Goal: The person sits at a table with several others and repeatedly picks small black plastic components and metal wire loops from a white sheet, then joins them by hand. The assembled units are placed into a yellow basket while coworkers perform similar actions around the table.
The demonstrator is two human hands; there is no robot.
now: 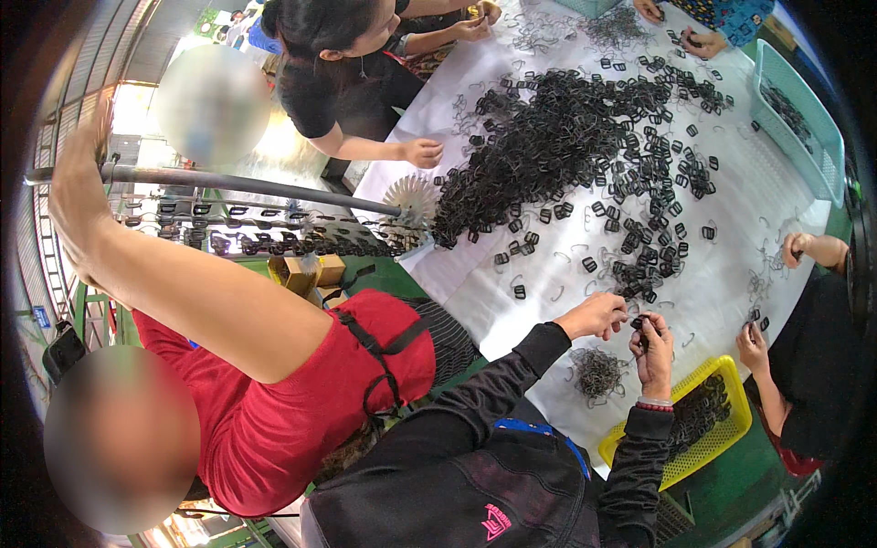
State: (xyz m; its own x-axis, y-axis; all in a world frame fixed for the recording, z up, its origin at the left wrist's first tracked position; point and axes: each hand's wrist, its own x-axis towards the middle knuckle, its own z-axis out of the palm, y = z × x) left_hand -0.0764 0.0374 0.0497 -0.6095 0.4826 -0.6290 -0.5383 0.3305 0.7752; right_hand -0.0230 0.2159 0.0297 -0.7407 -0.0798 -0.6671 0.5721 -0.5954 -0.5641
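Observation:
My right hand (652, 354) is closed around one or more small black plastic buckles (642, 334), raised just over the near edge of the white-covered table (512, 320). Close beside it, the fingers of my left hand (596, 316) are pinched together, pointing at the buckles; what they hold is too small to make out. Below both hands lies a small heap of thin bent wire pieces (598, 374). Beyond them a large pile of black buckles (557, 137) spreads across the table, with loose ones scattered toward me.
A yellow basket (742, 402) of black buckles stands by my right forearm. At the far right is a light-blue basket (836, 146). A person in red (265, 429) at left reaches toward a metal pole (265, 181). Other people's hands (423, 153) work around the table.

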